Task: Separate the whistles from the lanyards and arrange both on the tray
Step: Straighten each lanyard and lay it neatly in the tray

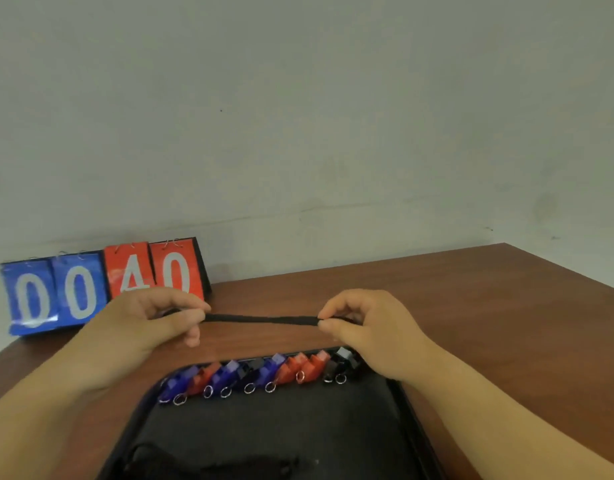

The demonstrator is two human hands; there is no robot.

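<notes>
A black lanyard is stretched level between my hands, above the table and behind the tray. My left hand pinches its left end between thumb and fingers. My right hand pinches the right end the same way. Below them lies a black tray. Along its far edge stands a row of several whistles, blue, red and black, each with a small metal ring. More black lanyards lie bunched on the tray's near part, dim against the dark surface.
A flip scoreboard with blue cards reading 00 and red cards reading 40 stands at the back left of the brown wooden table, against a pale wall. The table's right edge runs diagonally at the far right.
</notes>
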